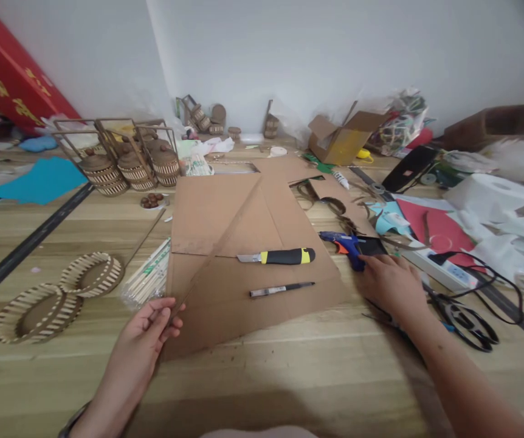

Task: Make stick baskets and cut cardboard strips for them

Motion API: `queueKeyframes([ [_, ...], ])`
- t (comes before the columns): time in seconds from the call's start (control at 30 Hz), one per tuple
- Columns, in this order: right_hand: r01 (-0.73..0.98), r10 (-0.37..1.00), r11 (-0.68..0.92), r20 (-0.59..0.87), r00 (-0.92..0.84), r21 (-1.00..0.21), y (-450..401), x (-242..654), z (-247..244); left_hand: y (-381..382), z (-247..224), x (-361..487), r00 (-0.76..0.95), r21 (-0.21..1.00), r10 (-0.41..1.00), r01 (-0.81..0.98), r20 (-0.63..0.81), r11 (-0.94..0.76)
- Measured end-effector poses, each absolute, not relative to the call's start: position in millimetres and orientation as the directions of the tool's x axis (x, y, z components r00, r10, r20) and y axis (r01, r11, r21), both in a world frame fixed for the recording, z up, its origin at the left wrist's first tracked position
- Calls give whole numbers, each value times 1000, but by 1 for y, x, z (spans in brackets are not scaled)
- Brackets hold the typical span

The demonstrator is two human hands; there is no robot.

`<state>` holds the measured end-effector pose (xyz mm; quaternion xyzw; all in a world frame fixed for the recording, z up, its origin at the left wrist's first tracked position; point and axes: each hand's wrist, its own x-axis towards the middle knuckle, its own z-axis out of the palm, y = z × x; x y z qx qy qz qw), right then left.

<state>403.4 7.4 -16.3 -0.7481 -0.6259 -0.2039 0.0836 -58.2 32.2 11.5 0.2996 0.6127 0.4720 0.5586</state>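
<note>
Between the thumb and fingers of my left hand (152,328) is the near end of a long thin brown strip (225,237), which slants away over a cardboard sheet (216,201). My right hand (394,289) is palm down at the right, its fingertips at the handle of a blue glue gun (346,246); whether they grip it is hidden. On the cardboard lie a yellow and black utility knife (284,257), its blade pointing left, and a pen (282,289). A dark-handled tool lies partly hidden under my right hand.
Two striped rings (38,313) and a bag of sticks (148,274) lie left. Behind stand several lidded striped baskets (137,170) in frames, near brown beads (152,201). At right are scissors (465,319), a power strip (453,274) with a cable, and red paper (435,228).
</note>
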Motion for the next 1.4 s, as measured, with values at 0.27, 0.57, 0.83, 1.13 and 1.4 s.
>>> queueKeyframes([
  [0.27, 991, 919, -30, 393, -23, 129, 31, 370, 6, 26, 9, -57, -164, 928, 914, -100, -372, 359],
  [0.57, 926, 900, 378, 227, -373, 21, 92, 303, -8, 17, -1, -65, -96, 951, 951, 71, -293, 301],
  [0.83, 939, 893, 341, 329, -306, -52, 43, 343, 7, 25, 1, -75, -141, 958, 962, 133, -236, 254],
  [1.13, 902, 932, 362, 108, -346, -237, -63, 328, 6, 47, -12, -94, -3, 868, 994, 488, -105, 93],
  [1.4, 897, 980, 192, 131, -152, -398, -30, 319, 0, 55, -16, -97, -28, 756, 997, 653, 69, -34],
])
